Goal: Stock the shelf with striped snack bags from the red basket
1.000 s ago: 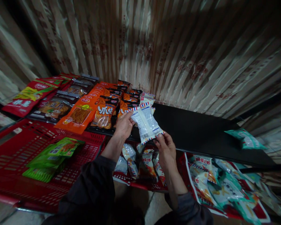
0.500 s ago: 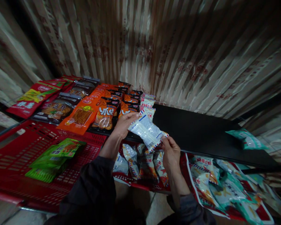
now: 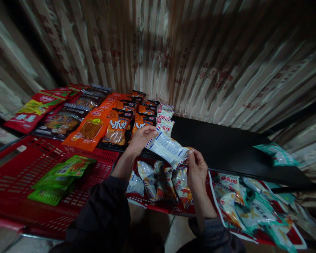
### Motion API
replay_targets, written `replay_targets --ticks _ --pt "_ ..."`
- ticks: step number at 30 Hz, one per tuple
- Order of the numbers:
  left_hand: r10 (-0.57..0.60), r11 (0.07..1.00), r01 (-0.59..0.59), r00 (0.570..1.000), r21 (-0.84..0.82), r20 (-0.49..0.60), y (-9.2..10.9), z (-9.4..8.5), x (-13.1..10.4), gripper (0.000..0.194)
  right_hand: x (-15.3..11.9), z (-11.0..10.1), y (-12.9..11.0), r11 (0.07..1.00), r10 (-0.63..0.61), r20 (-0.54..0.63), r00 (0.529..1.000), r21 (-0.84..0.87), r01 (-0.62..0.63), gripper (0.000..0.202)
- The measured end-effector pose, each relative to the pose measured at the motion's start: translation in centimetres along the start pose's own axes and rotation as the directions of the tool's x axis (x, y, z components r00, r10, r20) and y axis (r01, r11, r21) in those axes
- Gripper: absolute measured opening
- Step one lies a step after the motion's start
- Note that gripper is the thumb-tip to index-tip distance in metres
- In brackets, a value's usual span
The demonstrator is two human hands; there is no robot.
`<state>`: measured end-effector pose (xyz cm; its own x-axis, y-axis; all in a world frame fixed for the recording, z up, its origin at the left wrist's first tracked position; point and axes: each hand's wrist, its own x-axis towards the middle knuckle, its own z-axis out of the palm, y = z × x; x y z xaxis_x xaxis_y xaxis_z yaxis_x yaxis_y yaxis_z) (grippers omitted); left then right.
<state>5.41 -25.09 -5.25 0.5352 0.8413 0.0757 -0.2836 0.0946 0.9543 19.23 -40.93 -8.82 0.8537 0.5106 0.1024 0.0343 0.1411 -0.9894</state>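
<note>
Between my two hands is a white snack bag (image 3: pixel 168 147) with red and blue striped edges, its printed back facing up. My left hand (image 3: pixel 140 140) pinches its left end, and my right hand (image 3: pixel 197 168) pinches the right end. The bag hangs over the front edge of the black shelf (image 3: pixel 213 147). Just behind it, white snack bags (image 3: pixel 165 124) of the same striped kind stand in a row on the shelf. Below my hands, a red basket holds several more striped bags (image 3: pixel 165 186).
Left of the white row lie orange-and-black bags (image 3: pixel 118 128), an orange bag (image 3: pixel 91 130), dark bags (image 3: pixel 59 121) and red bags (image 3: pixel 38 109). A teal bag (image 3: pixel 279 155) rests at the shelf's right end. Green packets (image 3: pixel 60 179) lie in the left red basket (image 3: pixel 10 182); mixed bags (image 3: pixel 255 211) fill the right one.
The held bag has tilted and turned slightly between my hands. My right hand has shifted a little to the right; my left hand has stayed almost in place.
</note>
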Motion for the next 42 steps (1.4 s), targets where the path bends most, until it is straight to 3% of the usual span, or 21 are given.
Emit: replay_targets --ticks 4,8,12,16,18,20,23,26,28,33,39,42 --pt "0.036 0.999 -0.037 0.998 -0.002 -0.045 -0.3 0.1 0.1 0.028 -0.5 0.0 -0.6 0.99 -0.084 0.008 0.996 -0.112 0.085 0.04" --pt "0.059 0.998 -0.058 0.995 0.014 -0.079 -0.5 0.4 0.2 0.025 -0.7 0.0 -1.0 0.972 -0.149 -0.059 0.987 -0.191 0.135 0.039" --pt "0.08 0.992 -0.075 0.996 0.104 -0.039 -0.7 0.7 0.1 0.02 -0.3 -0.1 -0.9 0.97 -0.173 -0.101 0.98 -0.189 0.152 0.038" --pt "0.062 0.978 -0.062 0.998 0.197 0.005 -0.7 0.4 0.0 0.017 0.1 -0.3 -0.3 0.972 -0.137 -0.037 0.99 -0.198 0.127 0.039" --pt "0.049 0.974 -0.052 0.999 0.221 0.022 -0.7 0.2 0.0 0.017 0.3 -0.4 0.0 0.943 -0.207 0.007 0.978 -0.266 0.201 0.039" --pt "0.037 0.97 -0.043 0.999 0.238 0.03 -0.6 0.1 0.0 0.016 0.2 -0.5 0.0 0.836 -0.383 0.061 0.922 -0.401 0.374 0.037" --pt "0.027 0.964 -0.027 1.0 0.266 0.004 -0.5 0.1 0.1 0.013 -0.1 -0.6 -0.5 0.532 -0.647 0.222 0.729 -0.554 0.64 0.029" --pt "0.011 0.959 -0.001 0.999 0.284 -0.032 -0.3 0.1 0.1 0.012 -0.4 -0.6 -1.0 0.333 -0.722 0.412 0.555 -0.497 0.801 0.033" --pt "-0.006 0.964 0.015 0.999 0.266 -0.034 -0.1 0.1 0.0 0.012 -0.6 -0.6 -1.1 0.298 -0.702 0.514 0.493 -0.418 0.859 0.039" --pt "-0.096 0.976 0.099 0.995 0.192 -0.025 0.6 0.1 -0.3 0.01 -1.0 -0.6 -1.5 0.292 -0.646 0.627 0.434 -0.323 0.9 0.041" --pt "-0.198 0.972 0.206 0.977 0.114 -0.074 1.2 -0.2 -0.3 0.01 -1.4 -0.7 -1.9 0.276 -0.497 0.763 0.413 -0.312 0.909 0.068" --pt "-0.226 0.968 0.236 0.968 0.085 -0.112 1.5 -0.3 -0.3 0.01 -1.6 -0.4 -1.8 0.259 -0.455 0.778 0.433 -0.349 0.9 0.076"
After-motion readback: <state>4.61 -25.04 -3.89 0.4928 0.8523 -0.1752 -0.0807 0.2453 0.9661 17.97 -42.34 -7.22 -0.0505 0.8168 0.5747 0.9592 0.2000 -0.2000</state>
